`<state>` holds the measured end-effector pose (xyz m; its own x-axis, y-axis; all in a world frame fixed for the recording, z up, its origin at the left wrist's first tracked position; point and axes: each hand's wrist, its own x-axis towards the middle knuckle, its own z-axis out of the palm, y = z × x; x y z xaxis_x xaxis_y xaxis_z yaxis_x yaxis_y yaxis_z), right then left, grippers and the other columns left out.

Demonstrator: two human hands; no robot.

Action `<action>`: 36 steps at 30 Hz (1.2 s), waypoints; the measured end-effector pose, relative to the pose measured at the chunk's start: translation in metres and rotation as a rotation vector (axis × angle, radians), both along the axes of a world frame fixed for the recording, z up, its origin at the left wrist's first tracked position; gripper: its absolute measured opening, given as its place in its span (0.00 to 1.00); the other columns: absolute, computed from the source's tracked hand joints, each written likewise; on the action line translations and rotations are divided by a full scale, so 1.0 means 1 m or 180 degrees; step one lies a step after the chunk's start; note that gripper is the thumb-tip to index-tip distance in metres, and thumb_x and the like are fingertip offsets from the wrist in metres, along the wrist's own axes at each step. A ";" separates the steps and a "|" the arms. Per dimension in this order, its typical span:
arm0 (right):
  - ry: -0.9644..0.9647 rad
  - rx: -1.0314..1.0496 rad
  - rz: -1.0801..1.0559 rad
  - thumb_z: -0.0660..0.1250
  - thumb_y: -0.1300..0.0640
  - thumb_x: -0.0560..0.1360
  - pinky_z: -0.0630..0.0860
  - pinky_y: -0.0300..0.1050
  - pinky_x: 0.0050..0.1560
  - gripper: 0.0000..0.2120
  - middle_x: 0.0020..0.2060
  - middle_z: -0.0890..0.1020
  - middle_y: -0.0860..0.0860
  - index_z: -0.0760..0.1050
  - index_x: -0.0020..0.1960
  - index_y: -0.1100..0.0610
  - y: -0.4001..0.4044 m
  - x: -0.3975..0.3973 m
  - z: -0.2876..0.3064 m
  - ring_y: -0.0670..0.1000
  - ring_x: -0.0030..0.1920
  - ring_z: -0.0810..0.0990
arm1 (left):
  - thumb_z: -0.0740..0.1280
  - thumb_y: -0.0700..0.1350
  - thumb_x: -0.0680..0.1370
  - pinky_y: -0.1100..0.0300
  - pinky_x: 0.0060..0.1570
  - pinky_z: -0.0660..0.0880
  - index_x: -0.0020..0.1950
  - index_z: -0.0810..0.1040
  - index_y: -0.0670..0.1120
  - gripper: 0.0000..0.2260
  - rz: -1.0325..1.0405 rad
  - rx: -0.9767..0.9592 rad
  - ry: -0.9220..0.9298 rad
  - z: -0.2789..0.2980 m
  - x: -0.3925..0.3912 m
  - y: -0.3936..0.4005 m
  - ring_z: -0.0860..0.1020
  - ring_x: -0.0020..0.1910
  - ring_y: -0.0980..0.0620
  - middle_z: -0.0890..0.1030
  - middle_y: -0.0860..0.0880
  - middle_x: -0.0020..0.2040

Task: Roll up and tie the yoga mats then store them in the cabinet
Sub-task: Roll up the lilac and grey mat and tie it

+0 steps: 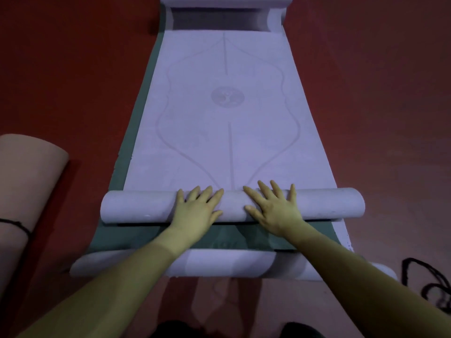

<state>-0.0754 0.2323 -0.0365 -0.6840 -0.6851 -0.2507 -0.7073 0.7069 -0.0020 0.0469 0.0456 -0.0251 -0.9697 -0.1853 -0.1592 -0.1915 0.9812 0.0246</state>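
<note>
A lilac yoga mat [227, 106] with embossed lines and a round emblem lies stretched away from me on a red floor. Its near end is rolled into a tube [136, 206] lying crosswise. My left hand [198, 208] and my right hand [274, 208] press flat on top of the tube, fingers spread, side by side near its middle. Under it lies a dark green mat [136, 152], showing along the left edge and just behind the tube. Another lilac curled edge [219, 263] lies closest to me. The far end [225, 8] of the lilac mat curls up too.
A pinkish-beige rolled mat [22, 181], tied round with a black cord, lies at the left edge. A loose black cord [429, 286] is heaped on the floor at the lower right. Red floor [378, 93] stretches on both sides of the mats.
</note>
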 end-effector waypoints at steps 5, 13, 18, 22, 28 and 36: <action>0.0471 -0.0392 -0.0106 0.40 0.36 0.78 0.60 0.75 0.62 0.31 0.69 0.72 0.58 0.68 0.72 0.47 -0.011 -0.002 -0.009 0.63 0.67 0.70 | 0.47 0.61 0.79 0.31 0.66 0.52 0.77 0.56 0.54 0.27 0.0319 0.0083 -0.0239 -0.003 -0.004 0.001 0.57 0.75 0.44 0.58 0.51 0.77; 0.0451 -0.0773 -0.0188 0.53 0.41 0.76 0.58 0.72 0.64 0.26 0.69 0.71 0.56 0.64 0.72 0.47 -0.008 0.013 -0.021 0.61 0.69 0.67 | 0.46 0.61 0.81 0.38 0.71 0.44 0.78 0.48 0.55 0.26 0.0621 0.0286 -0.0446 0.000 -0.046 -0.016 0.50 0.76 0.46 0.51 0.53 0.78; 0.0174 -0.0535 -0.0280 0.43 0.36 0.75 0.53 0.70 0.66 0.32 0.70 0.70 0.55 0.66 0.73 0.47 -0.034 -0.026 -0.005 0.61 0.71 0.65 | 0.51 0.57 0.82 0.35 0.69 0.48 0.78 0.51 0.51 0.26 0.0551 0.0110 0.0118 0.003 -0.033 0.007 0.49 0.76 0.42 0.51 0.50 0.78; 0.0291 -0.0554 -0.0201 0.42 0.38 0.75 0.52 0.72 0.66 0.32 0.71 0.69 0.54 0.65 0.73 0.48 -0.040 -0.032 -0.003 0.62 0.71 0.64 | 0.49 0.58 0.81 0.34 0.69 0.48 0.78 0.45 0.53 0.27 0.0446 0.0069 -0.0223 0.004 -0.039 -0.005 0.45 0.76 0.43 0.45 0.52 0.79; 0.0900 -0.0991 -0.0010 0.57 0.47 0.75 0.63 0.74 0.60 0.25 0.66 0.74 0.60 0.71 0.69 0.57 -0.015 -0.024 -0.018 0.63 0.66 0.72 | 0.53 0.62 0.79 0.34 0.68 0.48 0.78 0.46 0.52 0.32 0.0320 0.0212 -0.0478 0.012 -0.078 -0.033 0.49 0.76 0.42 0.49 0.51 0.78; 0.0622 -0.0686 0.0040 0.72 0.39 0.65 0.61 0.75 0.59 0.39 0.65 0.74 0.58 0.69 0.70 0.56 -0.044 -0.072 -0.008 0.63 0.65 0.72 | 0.57 0.61 0.78 0.39 0.70 0.53 0.78 0.45 0.49 0.35 -0.0026 -0.0225 -0.0326 0.014 -0.095 -0.039 0.51 0.75 0.40 0.49 0.47 0.78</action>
